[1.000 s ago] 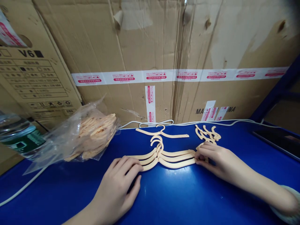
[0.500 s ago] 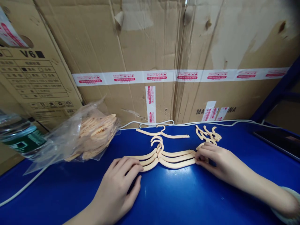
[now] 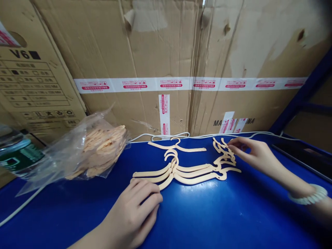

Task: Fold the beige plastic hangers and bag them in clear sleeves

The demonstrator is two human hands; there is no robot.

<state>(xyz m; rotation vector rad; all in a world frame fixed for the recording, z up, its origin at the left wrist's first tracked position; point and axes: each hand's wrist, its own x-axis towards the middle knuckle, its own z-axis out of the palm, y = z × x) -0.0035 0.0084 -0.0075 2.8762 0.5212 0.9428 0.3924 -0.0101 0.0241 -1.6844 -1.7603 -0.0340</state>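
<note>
Three cream plastic hangers [image 3: 192, 173] lie stacked and overlapping on the blue table [image 3: 207, 218]. A single hanger [image 3: 178, 147] lies behind them. A small tangle of cream hanger pieces [image 3: 223, 152] sits to the right. My left hand [image 3: 135, 207] rests palm down with its fingers curled over the left tip of the nearest hanger. My right hand [image 3: 252, 154] reaches to the tangle and pinches a piece with thumb and forefinger. A pale bead bracelet [image 3: 308, 197] is on that wrist.
A clear plastic bag [image 3: 85, 148] full of cream hangers lies at the left. A bottle with a green label [image 3: 18, 154] stands beyond it. Large cardboard boxes [image 3: 168, 62] wall the back. A white cable [image 3: 160, 136] runs along them. A dark flat device [image 3: 303, 154] lies at the right.
My right hand has let go of the right ends of the stacked hangers and moved back and right to the tangle. My left hand's fingers have curled and drawn back slightly.
</note>
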